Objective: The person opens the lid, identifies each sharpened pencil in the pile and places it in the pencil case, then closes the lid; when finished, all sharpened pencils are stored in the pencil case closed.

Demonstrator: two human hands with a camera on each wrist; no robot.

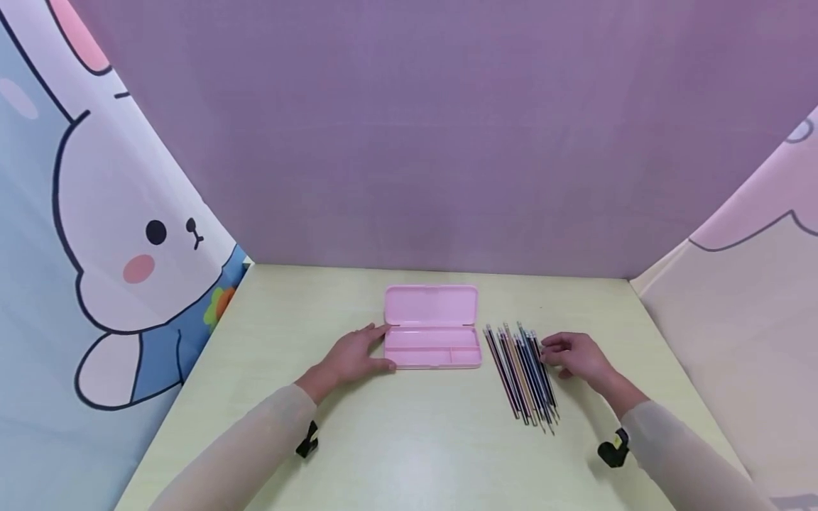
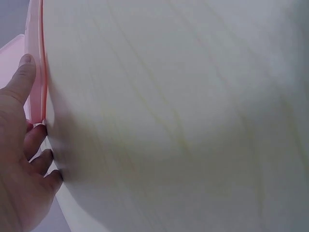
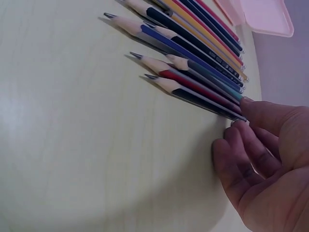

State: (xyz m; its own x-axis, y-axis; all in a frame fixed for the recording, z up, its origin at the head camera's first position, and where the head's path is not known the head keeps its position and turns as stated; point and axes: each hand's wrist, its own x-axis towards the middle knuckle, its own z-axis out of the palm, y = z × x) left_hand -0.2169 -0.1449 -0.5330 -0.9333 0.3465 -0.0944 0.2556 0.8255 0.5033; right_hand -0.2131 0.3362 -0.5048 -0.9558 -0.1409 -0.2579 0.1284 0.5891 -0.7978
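Note:
A pink pencil case [image 1: 432, 358] lies with its lid raised at the middle of the table; its compartments show no pencils. At its left end my left hand [image 1: 353, 355] holds the case, thumb against the front wall and fingers by the left side. In the left wrist view the thumb [image 2: 23, 79] lies along the pink wall. To the right of the case is a loose row of several sharpened pencils [image 1: 520, 376], points toward me. My right hand [image 1: 578, 357] pinches the far end of the outermost dark pencil [image 3: 198, 100] between thumb and finger.
The pale wooden table [image 1: 409, 440] runs back to a purple panel [image 1: 409, 142]. A rabbit-print cloth [image 1: 128, 234] bounds the left side, and a pale printed cloth [image 1: 741, 312] the right. Dark devices are strapped at both wrists.

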